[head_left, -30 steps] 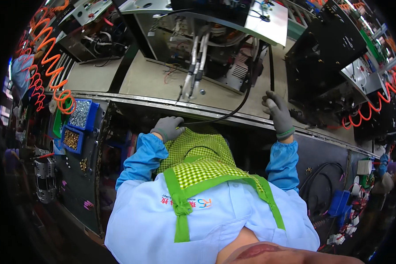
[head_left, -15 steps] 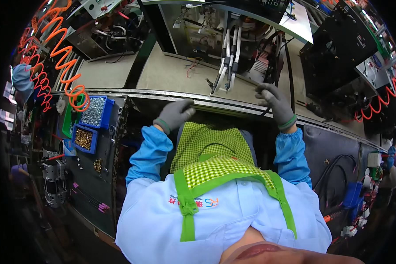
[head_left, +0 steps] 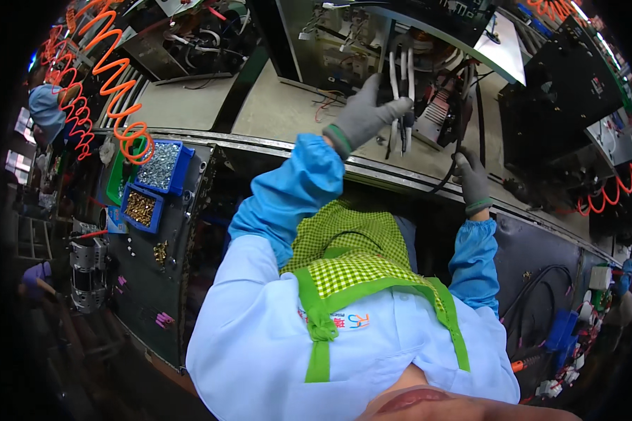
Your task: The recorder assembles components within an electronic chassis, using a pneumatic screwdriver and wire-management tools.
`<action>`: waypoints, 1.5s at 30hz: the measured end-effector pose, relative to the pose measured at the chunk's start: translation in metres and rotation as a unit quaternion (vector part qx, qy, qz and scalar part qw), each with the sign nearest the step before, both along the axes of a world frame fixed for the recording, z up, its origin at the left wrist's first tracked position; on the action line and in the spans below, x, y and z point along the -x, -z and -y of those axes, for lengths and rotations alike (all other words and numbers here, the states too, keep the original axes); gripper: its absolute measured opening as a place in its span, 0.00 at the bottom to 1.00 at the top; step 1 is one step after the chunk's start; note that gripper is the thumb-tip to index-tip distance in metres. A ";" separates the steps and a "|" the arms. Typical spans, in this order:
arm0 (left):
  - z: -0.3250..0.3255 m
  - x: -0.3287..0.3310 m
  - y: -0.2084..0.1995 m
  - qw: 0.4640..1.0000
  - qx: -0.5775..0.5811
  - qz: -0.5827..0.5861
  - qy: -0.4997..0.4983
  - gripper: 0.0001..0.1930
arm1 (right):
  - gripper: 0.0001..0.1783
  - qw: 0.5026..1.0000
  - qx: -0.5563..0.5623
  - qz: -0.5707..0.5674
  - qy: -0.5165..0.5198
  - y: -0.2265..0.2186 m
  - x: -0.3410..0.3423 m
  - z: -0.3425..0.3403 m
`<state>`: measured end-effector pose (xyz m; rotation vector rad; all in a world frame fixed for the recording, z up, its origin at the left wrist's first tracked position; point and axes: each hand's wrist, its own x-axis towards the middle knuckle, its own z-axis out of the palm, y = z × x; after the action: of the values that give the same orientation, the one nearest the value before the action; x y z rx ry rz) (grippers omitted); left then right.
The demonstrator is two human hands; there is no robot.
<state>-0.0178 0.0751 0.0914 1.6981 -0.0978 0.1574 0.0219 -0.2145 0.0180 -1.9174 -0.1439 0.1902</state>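
My left hand (head_left: pixel 364 118), in a grey glove, reaches over the bench edge to a bundle of white-sleeved cables (head_left: pixel 409 78). Its fingers are apart, and the thumb lies against or just in front of the cables. These hang out of an opened metal cabinet (head_left: pixel 288 42), their dark lower ends pointing toward me. Farther right, my right hand (head_left: pixel 475 184), gloved alike, has its fingers curled at a black cable (head_left: pixel 459 133). That cable comes down from the cabinet and bends over the bench edge.
A blue bin of silver screws (head_left: pixel 159 167) and a smaller blue bin of brass fittings (head_left: pixel 141 208) stand on the left side table. Orange coiled hoses (head_left: pixel 112 77) hang above them. A black cabinet (head_left: pixel 562 98) stands at the right, and thin coloured wires (head_left: pixel 324 109) lie on the bench.
My left hand has moved forward and right, from the bench edge to the white-sleeved cables. My right hand has gone right and nearer to me, and the black cable now shows beside it.
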 end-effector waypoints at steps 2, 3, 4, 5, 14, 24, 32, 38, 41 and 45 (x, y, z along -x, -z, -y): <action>0.003 0.002 0.008 0.986 -0.140 0.039 -0.082 0.53 | 0.23 1.000 0.007 0.011 -0.012 -0.004 0.001 -0.007; 0.001 0.005 0.014 0.955 -0.250 0.043 -0.155 0.52 | 0.22 1.000 0.008 0.015 -0.009 -0.010 0.001 -0.011; 0.000 0.005 0.016 0.955 -0.249 0.041 -0.155 0.52 | 0.22 1.000 0.012 0.021 -0.002 -0.015 -0.004 -0.012; -0.005 0.006 0.016 0.943 -0.277 0.057 -0.176 0.51 | 0.22 1.000 0.013 0.020 -0.003 -0.013 -0.009 -0.012; -0.002 0.006 0.016 0.954 0.237 -0.129 0.129 0.21 | 0.16 0.993 -0.085 -0.020 -0.078 -0.010 -0.022 -0.023; -0.047 0.025 -0.025 0.966 0.091 -0.154 0.186 0.22 | 0.20 0.997 -0.070 0.014 -0.009 -0.009 -0.031 0.013; -0.061 0.110 0.030 0.987 -0.121 -0.037 -0.095 0.44 | 0.24 0.945 0.057 0.306 0.104 -0.036 -0.007 -0.005; -0.179 0.271 0.040 0.868 -0.161 0.066 -0.466 0.28 | 0.21 0.926 -0.088 0.357 0.080 -0.085 0.007 -0.046; -0.239 0.385 0.047 0.676 -0.238 0.016 -0.697 0.25 | 0.20 0.919 -0.113 0.373 0.065 -0.095 0.016 -0.067; -0.293 0.547 0.066 0.297 -0.451 -0.366 -0.758 0.28 | 0.19 0.914 -0.121 0.386 0.036 -0.099 0.018 -0.089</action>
<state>-0.5644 0.3684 0.0257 2.0547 2.7222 0.7990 0.0037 -0.1259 0.1166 -1.6489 -0.5935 -0.6239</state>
